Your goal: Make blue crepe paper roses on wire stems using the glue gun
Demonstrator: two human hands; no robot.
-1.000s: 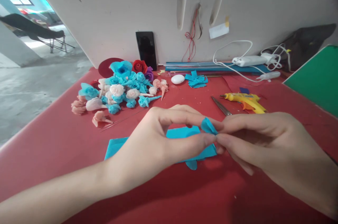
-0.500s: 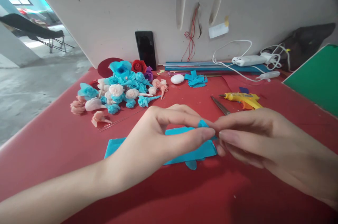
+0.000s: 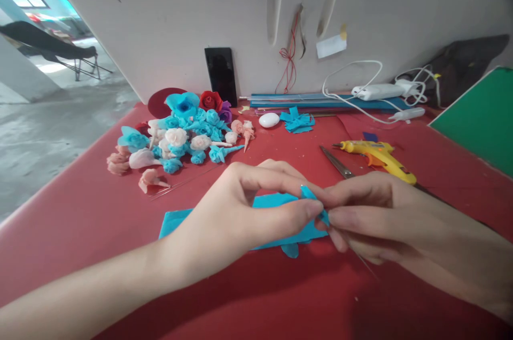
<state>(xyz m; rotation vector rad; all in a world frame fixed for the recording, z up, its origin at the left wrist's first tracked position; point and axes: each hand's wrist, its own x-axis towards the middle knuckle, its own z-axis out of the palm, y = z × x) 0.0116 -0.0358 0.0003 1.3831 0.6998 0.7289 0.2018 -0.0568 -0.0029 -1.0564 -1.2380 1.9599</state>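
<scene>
Between both sets of fingertips is a small strip of blue crepe paper [image 3: 308,193], pinched near its middle and lower end. My left hand [image 3: 256,206] is closed on it with thumb and forefinger. From the right, my right hand [image 3: 385,217] pinches the strip's lower end, fingertips touching those of the left. A thin wire [image 3: 367,267] sticks out below the right fingers; its upper end is hidden. Under the hands lies a folded sheet of blue crepe paper [image 3: 174,222], with a rounded blue piece [image 3: 290,250] poking out at its front edge.
Left back holds a pile of paper flowers [image 3: 176,137], with loose wires [image 3: 172,188] in front. A phone [image 3: 222,77] leans on the wall. Blue strips [image 3: 297,121] lie by a white oval object [image 3: 269,120]. Scissors [image 3: 336,162] and a yellow glue gun [image 3: 377,155] sit behind my right hand.
My right hand has dropped slightly, uncovering more of the glue gun and scissors. More of the blue strip shows between the fingers, and the thin wire has come into sight below.
</scene>
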